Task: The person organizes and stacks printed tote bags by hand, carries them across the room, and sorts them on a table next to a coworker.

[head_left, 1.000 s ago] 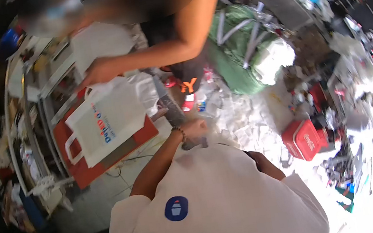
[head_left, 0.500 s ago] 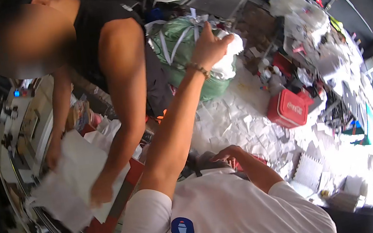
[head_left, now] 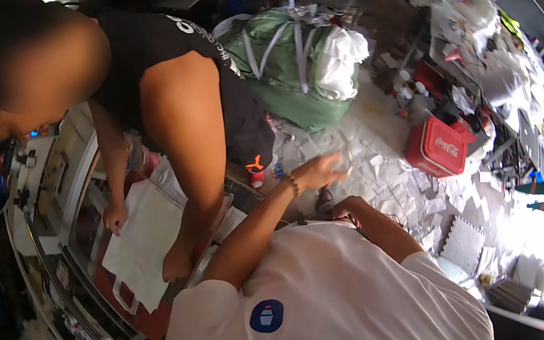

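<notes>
My left hand (head_left: 317,172), with a bracelet at the wrist, is held out over the littered floor, slightly blurred, its fingers apart and empty. Close to my shirt front, my right hand (head_left: 354,208) is curled, and what lies within its fingers is too small to name. To the left, a co-worker in a dark top bends over a white bag (head_left: 144,235) lying on a red board (head_left: 152,321). Both of the co-worker's hands rest on the bag, one near its upper left edge and the other near its lower right.
A large green sack (head_left: 297,99) with grey straps and white material stands beyond my left hand. Right of it is a red cooler box (head_left: 436,148). White paper scraps (head_left: 388,195) litter the floor. Plastic bags (head_left: 455,9) are piled at the right.
My left hand rose toward the green sack with a finger stretched out, then came down lower. The co-worker leaned in over the board, and the bag now lies flat with its print out of sight.
</notes>
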### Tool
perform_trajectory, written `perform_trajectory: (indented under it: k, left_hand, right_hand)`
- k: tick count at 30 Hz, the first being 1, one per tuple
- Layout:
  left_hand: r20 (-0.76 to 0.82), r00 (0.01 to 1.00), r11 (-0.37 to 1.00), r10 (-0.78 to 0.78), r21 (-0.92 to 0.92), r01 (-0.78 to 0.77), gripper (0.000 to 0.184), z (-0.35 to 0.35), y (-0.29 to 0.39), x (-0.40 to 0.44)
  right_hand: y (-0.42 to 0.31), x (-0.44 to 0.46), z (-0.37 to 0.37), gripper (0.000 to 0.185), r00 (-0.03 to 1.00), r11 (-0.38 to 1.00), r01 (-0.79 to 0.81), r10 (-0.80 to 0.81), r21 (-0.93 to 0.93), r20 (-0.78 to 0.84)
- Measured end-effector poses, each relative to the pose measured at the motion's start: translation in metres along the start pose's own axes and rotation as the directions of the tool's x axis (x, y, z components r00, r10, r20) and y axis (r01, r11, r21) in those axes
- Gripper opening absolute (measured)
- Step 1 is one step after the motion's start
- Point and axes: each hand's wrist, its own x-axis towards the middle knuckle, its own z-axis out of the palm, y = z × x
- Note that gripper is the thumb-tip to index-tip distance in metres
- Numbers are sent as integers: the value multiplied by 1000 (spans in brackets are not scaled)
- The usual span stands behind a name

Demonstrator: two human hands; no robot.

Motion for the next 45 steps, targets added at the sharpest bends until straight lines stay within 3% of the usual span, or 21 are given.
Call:
perform_trajectory:
  k: [2, 4, 5, 6, 7, 8, 10, 12, 13, 14, 15, 19, 24, 27, 28, 31, 33, 36, 41, 43, 45]
  left_hand:
    - [177, 950, 962, -258, -44, 270, 52, -5, -56, -11]
    - [197, 934, 955, -297, 83, 286, 36, -3, -157, -21]
    - [187, 868, 884, -460, 183, 430, 35, -5, -169, -31]
    - [167, 775, 784, -609, 274, 557, 35, -6, -182, -40]
    - [97, 821, 800, -563, 314, 511, 34, -3, -223, -47]
    - [23, 862, 808, -506, 362, 465, 32, -5, -258, -53]
    - [-103, 847, 800, -521, 287, 527, 32, -8, -245, -74]
    - [-68, 793, 600, -605, 617, 510, 33, 2, -303, -74]
    - [-311, 547, 496, -777, 231, 837, 33, 23, -330, -71]
    - [-387, 191, 295, -902, -231, 927, 32, 37, -351, -65]
    - [-395, 102, 253, -913, -351, 902, 32, 56, -352, -55]
    - [-387, 396, 483, -833, -156, 862, 31, 88, -340, 37]
    - [-386, 577, 628, -720, -8, 778, 33, 76, -339, 139]
    - [-379, 713, 663, -590, 277, 696, 35, 71, -424, 196]
    - [-314, 599, 620, -737, 41, 784, 34, 44, -312, 197]
    - [-239, 614, 607, -752, 113, 787, 34, 7, -294, 250]
    - [-238, 596, 622, -766, -42, 782, 30, -9, -284, 296]
    - [-43, 660, 657, -750, 68, 751, 36, -34, -259, 371]
    - [116, 691, 627, -714, 545, 557, 31, -70, -225, 531]
    - [161, 629, 632, -760, 408, 659, 14, -92, -228, 595]
    - [257, 586, 633, -768, 444, 634, 11, -128, -266, 682]
  right_hand:
    - [21, 10, -25, 86, 999, 999, -37, 37, 7, 3]
    - [52, 47, -61, 86, 986, 989, -148, 147, 10, 73]
    - [70, 74, -82, 86, 957, 965, -262, 259, 3, 133]
    - [69, 26, -83, 79, 997, 996, -79, 79, 50, 7]
    - [64, -42, -77, 73, 988, 991, 111, -102, 75, -120]
    - [86, -27, -106, 70, 986, 981, 167, -165, 100, -35]
    - [142, 19, -160, 79, 990, 974, 134, -125, 182, -61]
    - [181, 16, -198, 74, 984, 984, 133, -117, 119, -131]
    - [192, -3, -212, 74, 983, 986, 95, -71, 138, -169]
    - [208, -13, -226, 74, 968, 989, 84, -52, 122, -246]
    - [228, -13, -243, 72, 966, 983, 95, -52, 160, -252]
    - [282, -44, -282, 74, 976, 961, 88, -31, 262, -215]
    - [338, -46, -302, 72, 988, 930, 44, 14, 365, -155]
    - [350, -47, -312, 71, 989, 868, 72, 0, 491, -146]
    - [354, -44, -311, 70, 988, 850, 105, -33, 516, -148]
    - [376, -29, -317, 63, 989, 784, 133, -67, 606, -131]
    - [370, -35, -321, 67, 992, 815, 51, 28, 577, -127]
    - [353, -54, -329, 74, 979, 803, 101, 25, 587, -202]
    - [291, -138, -351, 72, 964, 733, 235, -92, 638, -249]
    - [290, -106, -352, 64, 960, 619, 178, 60, 765, -273]
    - [283, -106, -368, 51, 910, 822, 242, -8, 515, -415]
